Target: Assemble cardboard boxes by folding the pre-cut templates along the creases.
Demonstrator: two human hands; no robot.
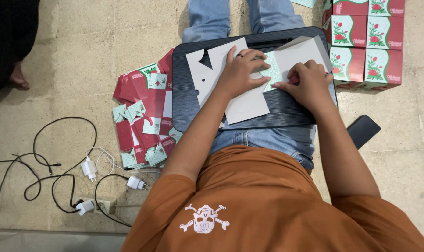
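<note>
The likeliest slip was the flat carton blank (230,93) sliding on the smooth black lap tray (188,107), since the left hand (242,72) only pressed it down with fingers spread flat and gripped nothing; a skewed crease would follow. The right hand (307,81) was curled shut, pinching the edge of the blank's flap just beside the left fingertips (a glimpse of red showed under its knuckles), and too hard a pull there could tear the thin card. The blank lay under both hands, grey-white on its unprinted side with a mint patterned flap showing between them. Finished boxes (366,42) stood beyond the right hand; a heap of unfolded blanks (144,116) lay outside the left forearm.
</note>
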